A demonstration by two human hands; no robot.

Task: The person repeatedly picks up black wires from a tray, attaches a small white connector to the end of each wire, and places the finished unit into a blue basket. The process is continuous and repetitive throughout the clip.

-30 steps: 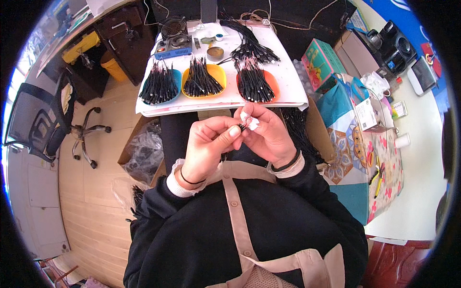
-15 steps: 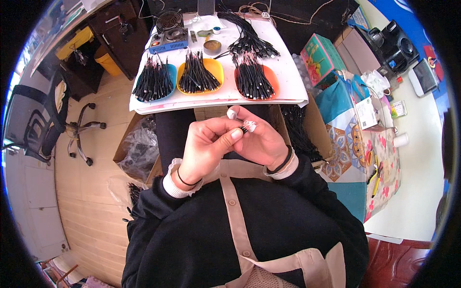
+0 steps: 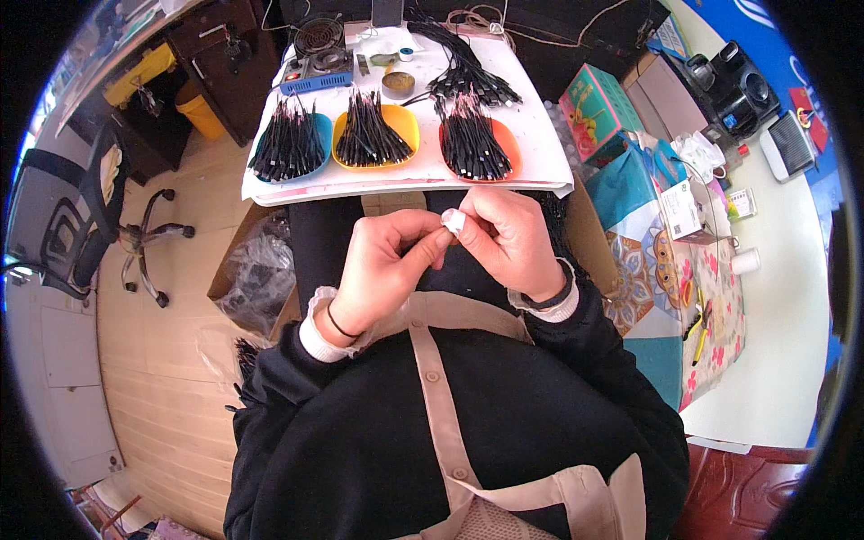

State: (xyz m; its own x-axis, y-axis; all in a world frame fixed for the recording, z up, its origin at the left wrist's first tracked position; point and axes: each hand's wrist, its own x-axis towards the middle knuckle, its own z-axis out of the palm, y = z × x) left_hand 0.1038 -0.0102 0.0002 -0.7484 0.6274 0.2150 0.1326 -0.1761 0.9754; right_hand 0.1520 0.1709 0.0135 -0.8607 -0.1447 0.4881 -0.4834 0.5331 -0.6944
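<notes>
My left hand [image 3: 382, 270] and my right hand [image 3: 515, 247] meet in front of the table's near edge, above my lap. Both are closed in a pinch, thumb against fingers, with the fingertips touching or nearly so. A white wrap [image 3: 453, 220] covers the tip of my right thumb. What lies between the fingers is mostly hidden; half a second ago a thin black cable end with pale and reddish wires showed there. Ahead, bundles of black cables fill a blue tray [image 3: 323, 135], a yellow tray [image 3: 410, 135] and an orange tray [image 3: 509, 155].
On the white tabletop [image 3: 396, 184] stand a blue device with a fan [image 3: 319, 72], a round tin [image 3: 398, 85], a solder spool [image 3: 406, 55] and more black cables [image 3: 472, 76]. Cardboard boxes flank my legs. At right are pliers [image 3: 700, 333] on a cloth-covered surface.
My right hand has turned and curled its fingers in, and it sits slightly farther right and up. The pale wire ends seen between the fingertips are now hidden.
</notes>
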